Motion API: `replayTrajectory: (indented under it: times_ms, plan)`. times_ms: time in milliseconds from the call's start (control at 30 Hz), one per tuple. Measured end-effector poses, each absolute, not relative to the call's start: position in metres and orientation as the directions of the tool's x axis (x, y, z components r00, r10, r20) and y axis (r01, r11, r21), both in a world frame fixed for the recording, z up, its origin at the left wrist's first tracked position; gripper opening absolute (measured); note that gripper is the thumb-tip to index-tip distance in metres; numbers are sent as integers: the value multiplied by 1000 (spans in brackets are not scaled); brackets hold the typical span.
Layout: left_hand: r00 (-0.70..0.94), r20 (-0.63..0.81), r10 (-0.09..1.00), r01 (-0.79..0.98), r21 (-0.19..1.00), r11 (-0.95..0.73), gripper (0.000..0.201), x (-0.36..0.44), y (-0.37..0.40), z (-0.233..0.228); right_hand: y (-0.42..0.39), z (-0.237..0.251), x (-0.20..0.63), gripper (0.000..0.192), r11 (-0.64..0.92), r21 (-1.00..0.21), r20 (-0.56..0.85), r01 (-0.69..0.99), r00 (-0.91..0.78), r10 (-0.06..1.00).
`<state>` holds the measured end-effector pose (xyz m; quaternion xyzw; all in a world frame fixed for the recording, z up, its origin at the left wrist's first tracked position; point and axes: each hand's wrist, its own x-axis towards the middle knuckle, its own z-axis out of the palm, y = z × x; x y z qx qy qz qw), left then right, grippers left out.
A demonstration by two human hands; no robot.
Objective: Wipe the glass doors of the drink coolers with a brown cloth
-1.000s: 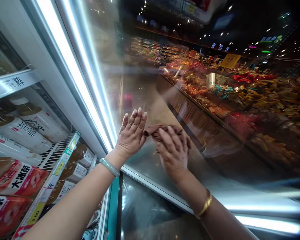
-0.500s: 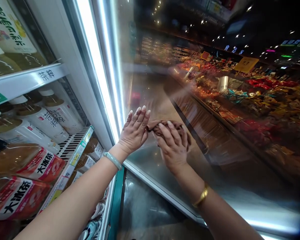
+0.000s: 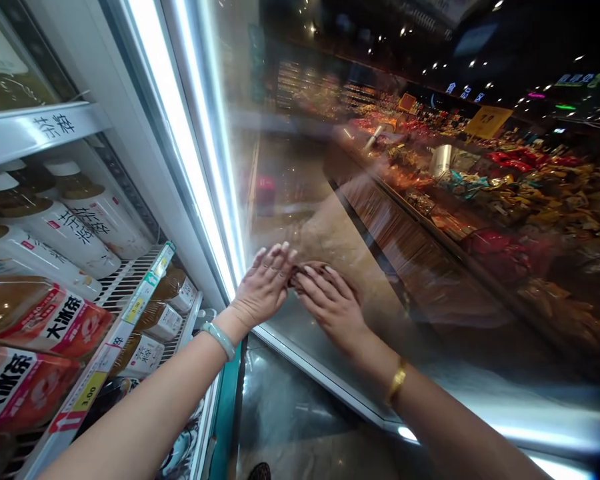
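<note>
From where I stand, the brown cloth (image 3: 319, 265) lies against the glass door (image 3: 293, 328), near its lower left corner, bunched beneath the right hand (image 3: 333, 303). That hand holds it to the pane with fingers nearly straight — more pressed than clutched, I'd say — so a fold that catches could leave the cloth slipping from under the palm. The left hand (image 3: 261, 285) lies flat, fingers long, toward the door's left edge; whether its thumb nips the cloth's end, I cannot tell. With the hands so close, fingers could knock if either shifted inward. The green bangle (image 3: 219, 341) might rap the metal frame (image 3: 320, 370) were that wrist to drop, and an elbow flung left could nudge the bottles (image 3: 83, 230) behind the shelf's front edge (image 3: 130, 319).
</note>
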<state>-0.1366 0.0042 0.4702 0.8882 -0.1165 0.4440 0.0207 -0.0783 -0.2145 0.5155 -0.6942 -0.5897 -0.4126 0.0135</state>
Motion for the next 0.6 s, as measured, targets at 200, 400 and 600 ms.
replayTrajectory:
  times_ms: [200, 400, 600]
  plan:
    - [544, 833, -99, -226, 32, -974, 92, -131, -33, 464, -223, 544, -83, 24, -516, 362, 778, 776, 54, 626]
    - [586, 808, -58, -191, 68, -979, 87, -141, -54, 449, -274, 508, -91, 25, -319, 428, 566, 846, 25, 824]
    - [542, 827, -148, -304, 29, -952, 86, -144, -95, 455, -331, 541, -108, 22, -512, 308, 726, 802, 149, 671]
